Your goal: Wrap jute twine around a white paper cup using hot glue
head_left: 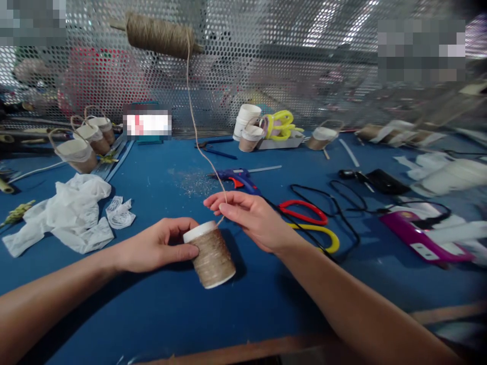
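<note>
My left hand (162, 246) is closed around a white paper cup (213, 257) whose side is mostly wrapped in brown twine. The cup is tilted, with a bare white band at its upper end. My right hand (253, 218) pinches the twine (198, 144) between thumb and fingers, just above the cup. From there the strand runs up to a twine spool (158, 35) on a rod at the mesh panel. Just beyond my right hand, a blue glue gun (239, 177) with a red trigger lies on the table.
Scissors with red and yellow handles (304, 212) and a black cord lie right of my right arm. White lace (72, 213) is heaped at left, near several handled twine cups (78, 154). A purple device (422, 237) sits at right. Pliers (216, 149) lie on the blue table (163, 309).
</note>
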Tool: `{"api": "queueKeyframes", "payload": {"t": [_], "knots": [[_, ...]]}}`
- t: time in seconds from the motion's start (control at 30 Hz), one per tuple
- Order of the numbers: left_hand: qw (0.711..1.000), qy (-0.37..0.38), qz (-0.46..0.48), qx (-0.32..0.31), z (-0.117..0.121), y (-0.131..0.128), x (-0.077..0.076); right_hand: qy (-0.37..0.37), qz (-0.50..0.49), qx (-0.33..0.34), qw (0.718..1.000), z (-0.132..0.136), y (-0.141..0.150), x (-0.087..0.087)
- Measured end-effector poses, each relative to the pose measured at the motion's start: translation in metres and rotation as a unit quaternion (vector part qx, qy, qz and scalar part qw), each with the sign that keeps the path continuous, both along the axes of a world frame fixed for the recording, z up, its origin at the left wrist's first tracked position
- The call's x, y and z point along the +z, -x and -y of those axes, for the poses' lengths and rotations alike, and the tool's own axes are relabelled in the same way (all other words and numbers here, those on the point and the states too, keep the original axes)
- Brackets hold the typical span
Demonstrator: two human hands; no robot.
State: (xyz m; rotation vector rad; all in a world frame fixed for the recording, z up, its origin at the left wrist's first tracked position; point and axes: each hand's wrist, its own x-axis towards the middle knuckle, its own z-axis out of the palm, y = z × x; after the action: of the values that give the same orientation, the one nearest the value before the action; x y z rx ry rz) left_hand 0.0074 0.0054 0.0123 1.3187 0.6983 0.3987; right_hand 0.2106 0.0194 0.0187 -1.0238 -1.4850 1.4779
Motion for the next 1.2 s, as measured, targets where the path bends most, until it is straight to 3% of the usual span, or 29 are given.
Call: {"api": "queueKeyframes", "payload": {"t": [0.23,0.4,0.5,0.63,0.77,0.87,0.97,1.07,1.2], "knots": [[0.994,0.089,0.057,-0.04,0.003,-0.006,0.001,-0.037,0.005,0.061,0.997,0.002,0.01,0.005],[0.987,0.127,0.082,-0.055,0.007,-0.008,0.0,-0.019,-0.006,0.096,0.995,0.003,0.018,0.004],[0.984,0.134,0.098,-0.06,0.008,-0.007,-0.003,0.001,0.039,0.116,0.992,0.001,0.021,-0.001],[0.982,0.134,0.114,-0.065,0.009,-0.004,-0.004,-0.014,0.192,0.086,0.978,-0.004,0.021,-0.007],[0.984,0.132,0.116,-0.04,0.009,0.0,-0.002,-0.055,0.283,0.008,0.958,-0.011,0.002,0.002],[0.984,0.132,0.119,-0.026,0.008,0.002,-0.002,-0.089,0.367,-0.084,0.922,-0.02,-0.027,0.016],[0.986,0.124,0.11,-0.015,0.006,0.003,-0.004,-0.111,0.471,-0.163,0.86,-0.037,-0.053,0.021],[0.991,0.099,0.095,-0.002,0.004,0.003,-0.008,-0.084,0.545,-0.148,0.821,-0.057,-0.062,0.011],[0.997,0.045,0.062,0.012,0.003,0.002,-0.008,-0.042,0.578,-0.12,0.806,-0.076,-0.053,-0.01]]}}
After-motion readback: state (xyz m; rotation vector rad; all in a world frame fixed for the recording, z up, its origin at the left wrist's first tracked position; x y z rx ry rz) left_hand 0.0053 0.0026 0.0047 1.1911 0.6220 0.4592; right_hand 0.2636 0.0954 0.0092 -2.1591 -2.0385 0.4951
